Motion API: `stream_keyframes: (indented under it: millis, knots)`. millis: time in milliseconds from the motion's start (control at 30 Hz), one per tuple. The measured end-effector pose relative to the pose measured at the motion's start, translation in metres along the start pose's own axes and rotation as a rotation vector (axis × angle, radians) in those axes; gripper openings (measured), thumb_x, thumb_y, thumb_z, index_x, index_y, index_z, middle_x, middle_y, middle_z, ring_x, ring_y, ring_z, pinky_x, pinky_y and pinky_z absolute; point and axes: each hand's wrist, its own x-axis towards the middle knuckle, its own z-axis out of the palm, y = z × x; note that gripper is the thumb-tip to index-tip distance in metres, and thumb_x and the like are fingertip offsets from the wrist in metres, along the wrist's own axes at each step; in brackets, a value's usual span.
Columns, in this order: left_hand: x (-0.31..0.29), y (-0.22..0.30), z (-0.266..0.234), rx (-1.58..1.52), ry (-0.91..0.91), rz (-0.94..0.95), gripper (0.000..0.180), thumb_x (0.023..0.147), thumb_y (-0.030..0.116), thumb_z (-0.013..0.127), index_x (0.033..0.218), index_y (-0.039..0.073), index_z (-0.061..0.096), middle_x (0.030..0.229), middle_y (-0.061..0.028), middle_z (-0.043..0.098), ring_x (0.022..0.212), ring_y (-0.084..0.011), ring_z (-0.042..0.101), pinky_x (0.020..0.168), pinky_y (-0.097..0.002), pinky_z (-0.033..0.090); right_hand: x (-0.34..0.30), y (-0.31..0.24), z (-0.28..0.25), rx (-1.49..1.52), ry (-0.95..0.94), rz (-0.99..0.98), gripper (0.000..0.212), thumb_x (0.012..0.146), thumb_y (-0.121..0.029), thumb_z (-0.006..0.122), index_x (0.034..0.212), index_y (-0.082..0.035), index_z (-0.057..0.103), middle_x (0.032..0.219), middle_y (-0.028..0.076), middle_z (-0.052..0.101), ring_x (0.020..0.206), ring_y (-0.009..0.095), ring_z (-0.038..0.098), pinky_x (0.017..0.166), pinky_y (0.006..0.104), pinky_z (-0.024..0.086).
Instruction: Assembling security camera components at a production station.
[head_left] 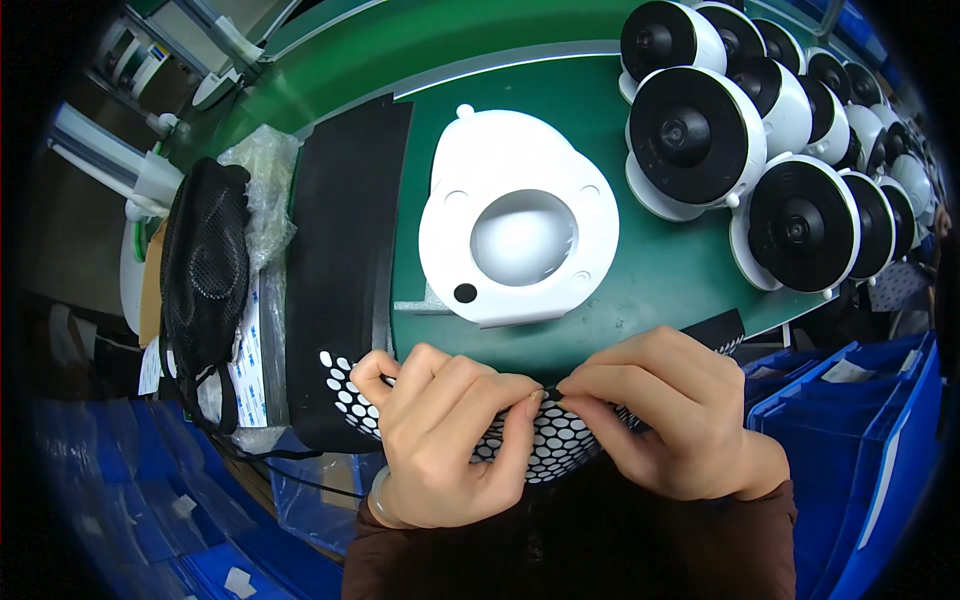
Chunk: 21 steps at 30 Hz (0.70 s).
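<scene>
Head view: left hand [440, 435] and right hand [668, 415] met at the near edge of the green work mat [660, 270], fingertips of both pinched together on a black sheet of round white-holed pads [555, 440], held just above the lap. Beyond the hands a white round housing base [518, 232] lay flat on the mat, black dot near its front rim. To the right stood rows of white units with black round faces [700, 130]. Black mesh bag [205, 265] lay far left; blue bins [880, 420] lower right.
</scene>
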Motion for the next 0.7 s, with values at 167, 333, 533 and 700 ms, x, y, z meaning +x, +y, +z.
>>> stream_keyframes:
  millis: [167, 333, 533, 700]
  knots:
    - [-0.002, -0.001, 0.001, 0.034, 0.016, 0.024, 0.012, 0.060, 0.005, 0.067, 0.069, 0.010, 0.062, 0.062, 0.0038, 0.050, 0.057, -0.0133, 0.042, 0.067, -0.0333, 0.020, 0.001, 0.000, 0.001, 0.004, -0.011, -0.004, 0.018, 0.062, 0.000, 0.071, 0.078, -0.005, 0.064, 0.074, 0.006, 0.061, 0.064, 0.019, 0.059, 0.053, 0.0266, 0.046]
    - [-0.003, -0.001, 0.003, 0.029, 0.019, 0.009, 0.012, 0.061, 0.005, 0.067, 0.068, 0.011, 0.061, 0.063, 0.0040, 0.050, 0.057, -0.0134, 0.042, 0.067, -0.0337, 0.019, 0.002, 0.000, 0.001, 0.005, -0.032, 0.000, 0.017, 0.062, 0.001, 0.071, 0.077, -0.004, 0.063, 0.074, 0.006, 0.061, 0.064, 0.020, 0.059, 0.054, 0.0268, 0.046]
    - [-0.004, -0.001, -0.001, 0.102, 0.008, -0.017, 0.011, 0.062, 0.005, 0.067, 0.071, 0.011, 0.062, 0.070, 0.0020, 0.054, 0.058, -0.0130, 0.043, 0.068, -0.0335, 0.021, 0.006, 0.002, -0.010, 0.119, -0.136, 0.068, 0.015, 0.063, 0.003, 0.068, 0.076, -0.002, 0.062, 0.081, 0.009, 0.062, 0.071, 0.021, 0.060, 0.061, 0.0281, 0.048]
    - [-0.003, -0.013, 0.013, 0.114, 0.100, -0.077, 0.013, 0.064, 0.006, 0.067, 0.076, 0.011, 0.065, 0.098, -0.0077, 0.056, 0.062, -0.0117, 0.045, 0.072, -0.0319, 0.023, 0.008, 0.019, -0.009, 0.146, 0.261, 0.161, 0.008, 0.073, 0.002, 0.061, 0.081, 0.003, 0.061, 0.098, 0.015, 0.062, 0.085, 0.018, 0.061, 0.075, 0.0271, 0.048]
